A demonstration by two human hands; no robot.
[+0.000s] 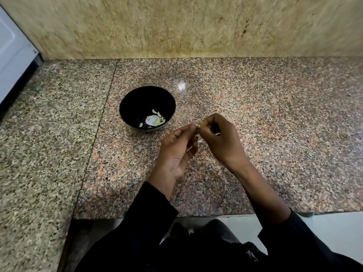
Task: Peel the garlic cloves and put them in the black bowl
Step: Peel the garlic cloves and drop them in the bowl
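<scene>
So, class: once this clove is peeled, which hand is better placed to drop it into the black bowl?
Probably the left hand. It sits nearer the black bowl, which lies up and to the left of both hands. The right hand would have to cross over it. Both pinch the clove now.

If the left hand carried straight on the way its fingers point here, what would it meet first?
The left hand points up and right, so it would first meet the right hand, whose fingertips it already nearly touches around a small garlic clove. Depth is unclear.
</scene>
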